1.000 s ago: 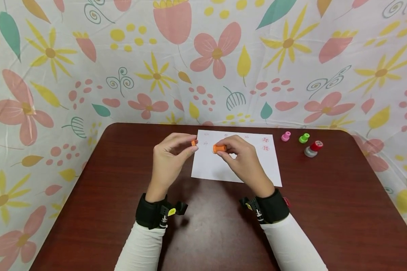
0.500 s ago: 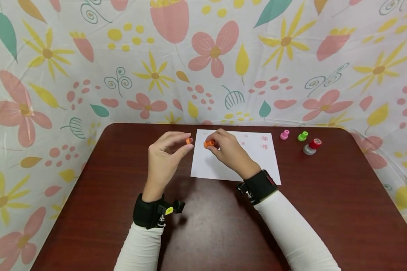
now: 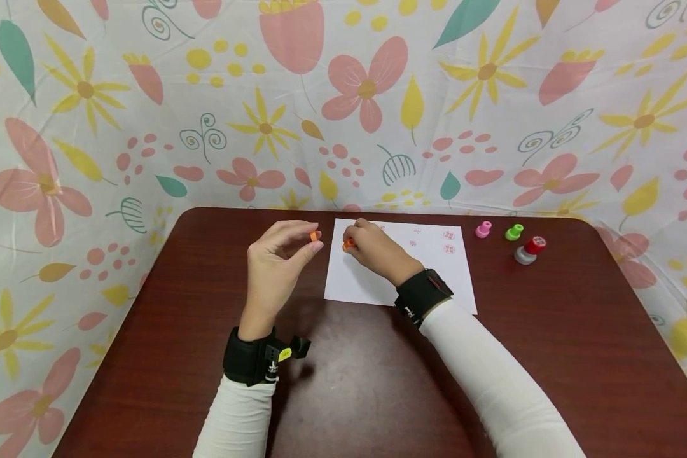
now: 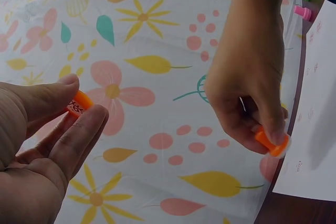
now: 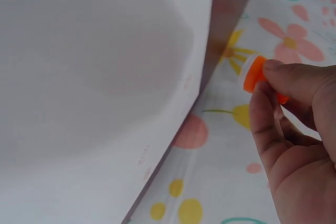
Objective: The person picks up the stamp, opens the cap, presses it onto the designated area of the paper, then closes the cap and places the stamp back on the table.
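My left hand [image 3: 271, 267] pinches a small orange cap [image 3: 313, 236] between thumb and fingers, left of the white paper [image 3: 366, 280]. A dark printed mark shows on the cap [image 4: 79, 106] in the left wrist view. Over the paper's upper left part, my right hand [image 3: 378, 251] grips an orange stamp [image 3: 348, 244], mostly covered by the fingers in the head view. The right wrist view shows the stamp [image 5: 254, 73] with its whitish end pointing away from the fingers. Small red prints mark the paper, among them a round print [image 3: 449, 235] near its right edge.
Right of the paper stand a pink stamp [image 3: 483, 229], a green stamp [image 3: 514, 232] and a grey stamp with a red top [image 3: 530, 250]. A flowered cloth [image 3: 366, 146] hangs behind the dark wooden table [image 3: 343, 394].
The right hand has carried the orange stamp left across the paper and turned over, so its back faces up. The left hand has shifted slightly left with the cap.
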Demonstrator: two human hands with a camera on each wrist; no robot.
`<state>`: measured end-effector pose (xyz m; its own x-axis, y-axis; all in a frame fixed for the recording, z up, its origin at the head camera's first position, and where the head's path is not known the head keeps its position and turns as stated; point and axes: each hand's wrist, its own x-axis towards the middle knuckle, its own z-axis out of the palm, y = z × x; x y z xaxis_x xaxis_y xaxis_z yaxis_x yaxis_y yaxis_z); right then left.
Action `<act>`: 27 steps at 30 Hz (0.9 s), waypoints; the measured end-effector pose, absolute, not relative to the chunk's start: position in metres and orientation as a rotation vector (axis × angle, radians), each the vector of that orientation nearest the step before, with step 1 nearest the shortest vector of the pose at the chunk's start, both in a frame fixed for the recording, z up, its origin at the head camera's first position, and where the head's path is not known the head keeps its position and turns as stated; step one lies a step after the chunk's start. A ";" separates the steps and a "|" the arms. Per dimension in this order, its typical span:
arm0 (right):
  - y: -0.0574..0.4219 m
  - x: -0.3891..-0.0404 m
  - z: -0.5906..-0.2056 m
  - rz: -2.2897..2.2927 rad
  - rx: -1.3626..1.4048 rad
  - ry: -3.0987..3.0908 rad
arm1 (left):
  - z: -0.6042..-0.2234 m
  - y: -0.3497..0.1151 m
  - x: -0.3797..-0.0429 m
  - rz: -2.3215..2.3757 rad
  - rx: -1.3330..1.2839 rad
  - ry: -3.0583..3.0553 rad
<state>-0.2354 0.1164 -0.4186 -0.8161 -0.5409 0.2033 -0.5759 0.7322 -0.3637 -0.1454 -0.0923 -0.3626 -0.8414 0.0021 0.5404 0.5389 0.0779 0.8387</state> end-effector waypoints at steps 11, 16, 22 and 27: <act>0.108 -0.248 -0.431 0.454 0.941 -2.937 | -0.363 -0.093 -0.147 -1.818 -0.532 -1.950; 0.103 -0.249 -0.436 0.393 0.948 -2.946 | -0.363 -0.093 -0.147 -1.809 -0.525 -1.955; 0.094 -0.250 -0.439 0.298 0.962 -2.966 | -0.364 -0.094 -0.148 -1.762 -0.523 -1.983; 0.091 -0.249 -0.439 0.242 0.968 -2.996 | -0.364 -0.093 -0.148 -1.756 -0.522 -1.976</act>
<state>-0.2491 0.0905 -0.4392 -0.8119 -0.5829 0.0319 -0.5805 0.8002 -0.1504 -0.1482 -0.0935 -0.3640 -0.8303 -0.0115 0.5572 0.5520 0.1209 0.8251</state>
